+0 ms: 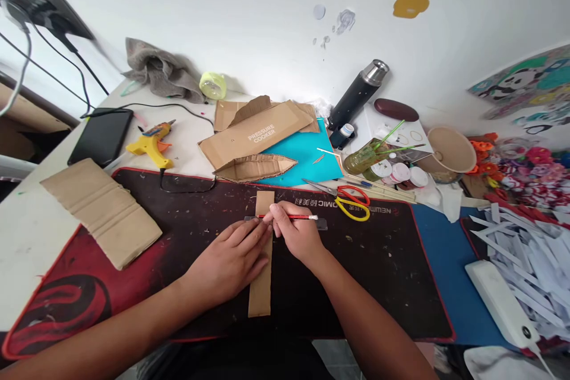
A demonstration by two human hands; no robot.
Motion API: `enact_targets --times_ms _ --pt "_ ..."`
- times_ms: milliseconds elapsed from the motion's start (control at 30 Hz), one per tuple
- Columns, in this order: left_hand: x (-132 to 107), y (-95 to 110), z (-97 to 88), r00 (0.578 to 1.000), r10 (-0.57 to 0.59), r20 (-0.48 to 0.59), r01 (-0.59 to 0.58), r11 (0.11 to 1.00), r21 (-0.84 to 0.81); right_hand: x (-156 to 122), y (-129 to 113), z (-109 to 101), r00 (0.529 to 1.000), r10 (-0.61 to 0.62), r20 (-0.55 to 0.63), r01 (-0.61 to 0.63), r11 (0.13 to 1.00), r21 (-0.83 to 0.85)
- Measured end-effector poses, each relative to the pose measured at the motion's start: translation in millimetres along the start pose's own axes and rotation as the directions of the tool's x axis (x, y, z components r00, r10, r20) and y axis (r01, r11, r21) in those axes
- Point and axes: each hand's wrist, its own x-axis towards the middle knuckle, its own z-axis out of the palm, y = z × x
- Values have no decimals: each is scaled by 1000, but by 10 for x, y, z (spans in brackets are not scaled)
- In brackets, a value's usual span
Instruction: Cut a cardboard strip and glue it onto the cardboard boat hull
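A narrow cardboard strip [259, 297] lies lengthwise on the dark desk mat, pointing away from me. Across its upper part sits a clear ruler [322, 224], mostly covered by my hands. My left hand [234, 258] rests flat on the strip, fingers stretched out and their tips at the ruler. In my right hand [296, 231] is a red pencil [301, 217], held nearly level over the strip, its pale end to the right. The pencil's left end is near my left fingertips; whether it touches the cardboard I cannot tell.
A boat-shaped cardboard piece [253, 168] and a printed cardboard panel [262, 130] lie behind. Scissors [351, 202] are right of my hands, a yellow glue gun [151, 145] and creased cardboard [102, 211] left. A black flask [356, 95] leans by the wall; paper strips [529, 261] heap at right.
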Motion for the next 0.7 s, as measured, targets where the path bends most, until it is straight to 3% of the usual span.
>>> enact_targets --times_ms 333,700 --pt "13 -1 -13 1000 16 18 -16 1000 25 -23 1 -119 1000 -30 -7 28 981 -193" --pt "12 -9 4 999 28 -17 -28 1000 1 -148 52 -320 991 -56 -123 24 968 -248"
